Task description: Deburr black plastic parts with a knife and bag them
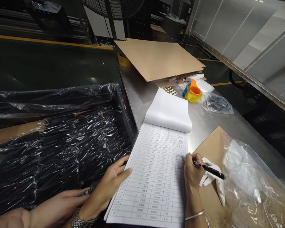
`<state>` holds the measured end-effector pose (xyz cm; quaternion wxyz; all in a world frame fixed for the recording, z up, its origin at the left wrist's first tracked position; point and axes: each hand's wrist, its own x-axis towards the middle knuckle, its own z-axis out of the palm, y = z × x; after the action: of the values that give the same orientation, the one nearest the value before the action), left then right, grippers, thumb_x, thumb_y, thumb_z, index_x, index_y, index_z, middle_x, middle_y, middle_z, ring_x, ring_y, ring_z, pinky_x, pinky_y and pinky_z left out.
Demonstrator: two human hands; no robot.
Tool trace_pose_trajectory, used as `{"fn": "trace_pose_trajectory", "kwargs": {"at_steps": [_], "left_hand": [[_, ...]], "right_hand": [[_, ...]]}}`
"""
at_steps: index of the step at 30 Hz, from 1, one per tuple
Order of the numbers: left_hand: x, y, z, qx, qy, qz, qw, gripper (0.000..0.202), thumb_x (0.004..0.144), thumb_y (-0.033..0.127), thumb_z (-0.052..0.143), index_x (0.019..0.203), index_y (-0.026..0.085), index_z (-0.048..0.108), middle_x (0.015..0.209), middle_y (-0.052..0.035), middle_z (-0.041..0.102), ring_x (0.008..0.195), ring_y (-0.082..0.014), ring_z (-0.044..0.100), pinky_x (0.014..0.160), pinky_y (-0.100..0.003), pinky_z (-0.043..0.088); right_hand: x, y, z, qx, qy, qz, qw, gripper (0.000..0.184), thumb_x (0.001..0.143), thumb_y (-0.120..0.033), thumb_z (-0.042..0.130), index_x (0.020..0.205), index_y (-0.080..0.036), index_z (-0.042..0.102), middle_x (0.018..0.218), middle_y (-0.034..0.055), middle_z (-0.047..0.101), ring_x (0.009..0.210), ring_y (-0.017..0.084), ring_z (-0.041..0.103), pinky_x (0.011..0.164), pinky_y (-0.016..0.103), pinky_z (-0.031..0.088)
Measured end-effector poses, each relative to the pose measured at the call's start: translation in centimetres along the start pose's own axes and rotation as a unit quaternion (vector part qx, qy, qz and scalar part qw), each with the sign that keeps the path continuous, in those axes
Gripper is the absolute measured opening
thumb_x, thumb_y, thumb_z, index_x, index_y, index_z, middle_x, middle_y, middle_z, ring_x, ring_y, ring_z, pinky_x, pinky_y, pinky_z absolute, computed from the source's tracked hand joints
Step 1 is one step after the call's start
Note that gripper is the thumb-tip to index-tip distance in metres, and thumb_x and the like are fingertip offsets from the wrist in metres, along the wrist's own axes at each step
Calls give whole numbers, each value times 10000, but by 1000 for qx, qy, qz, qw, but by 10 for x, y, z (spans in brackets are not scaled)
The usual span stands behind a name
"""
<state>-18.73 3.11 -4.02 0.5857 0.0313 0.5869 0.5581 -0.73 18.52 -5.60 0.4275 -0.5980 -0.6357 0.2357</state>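
Note:
A stapled printed list (156,177) lies on the steel table (204,123), its top sheet folded back. My right hand (192,174) is closed on a black pen (210,170), the tip touching the list's right column. My left hand (109,185), a watch on its wrist, lies open and flat on the list's left edge. Another hand (59,201) reaches in from the lower left beside my left wrist, and I cannot make out what it holds.
A carton of black items under clear plastic film (61,142) fills the left. A white glove (213,185) and a clear bag (251,177) lie on cardboard (211,145) at right. Farther back sit an orange-yellow tape dispenser (192,91), flat cardboard sheets (156,58) and a bagged dark item (216,103).

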Motion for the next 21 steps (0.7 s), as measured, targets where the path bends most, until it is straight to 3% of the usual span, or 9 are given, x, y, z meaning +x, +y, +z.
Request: {"fn": "trace_pose_trajectory", "kwargs": {"at_steps": [12,17,21], "left_hand": [[3,-7,-7,-8,-40,12,999,729,696,310,712,1325,160,373,897,-78,723,812,-247,677,710,-330,534],[0,-4,-5,-29,-48,31,998,686,664,261,732,1277,159,441,911,-82,724,826,-261,677,676,-326,536],[-8,-4,-3,-30,-66,44,996,503,734,305,662,1206,203,521,923,-24,724,920,-279,651,722,-321,522]], "right_hand": [[1,-2,-3,100,44,68,992,292,770,-301,553,548,-207,388,476,-85,380,467,89,379,461,225,329],[-1,-21,-16,139,56,68,986,271,761,-329,582,566,-195,450,519,-65,455,503,96,428,489,232,353],[-10,-41,-35,156,49,66,984,268,764,-396,604,627,-189,501,548,-54,483,494,97,429,473,232,351]]}}
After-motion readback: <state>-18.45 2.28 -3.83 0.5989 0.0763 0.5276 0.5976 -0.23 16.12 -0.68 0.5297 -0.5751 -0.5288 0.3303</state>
